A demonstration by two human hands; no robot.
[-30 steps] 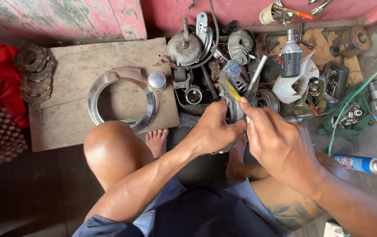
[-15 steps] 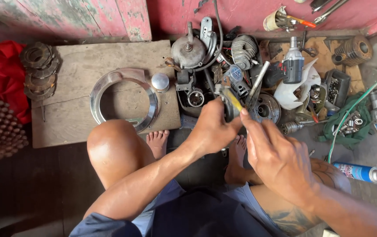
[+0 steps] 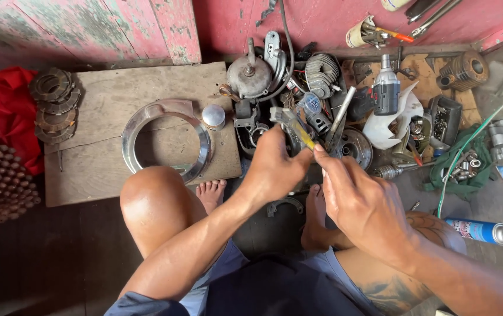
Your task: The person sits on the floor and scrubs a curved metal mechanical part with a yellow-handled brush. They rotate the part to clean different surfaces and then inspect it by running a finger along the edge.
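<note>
Between your two hands, the slim yellow-and-grey metal tool (image 3: 296,126) slants up and away to the left; your left hand (image 3: 275,167) clenches its lower end, your right hand (image 3: 360,205) pinches just beside it.

We are in a small repair workshop for engines, set up on the floor against a worn pink wall (image 3: 322,17) with peeling paint. Before us lies a heap of greasy engine parts: a finned cylinder (image 3: 320,71), a round metal housing (image 3: 249,76), a flywheel (image 3: 354,146) and a second finned cylinder (image 3: 467,68). A cordless driver (image 3: 386,88) stands among them, and a cup of hand tools (image 3: 364,34) sits by the wall. A wooden board (image 3: 105,158) serves as bench, carrying a chrome ring (image 3: 131,126) and a stack of clutch plates (image 3: 54,105). A spray can (image 3: 480,230), a green hose (image 3: 474,137) and a red rag (image 3: 5,111) lie about.
</note>
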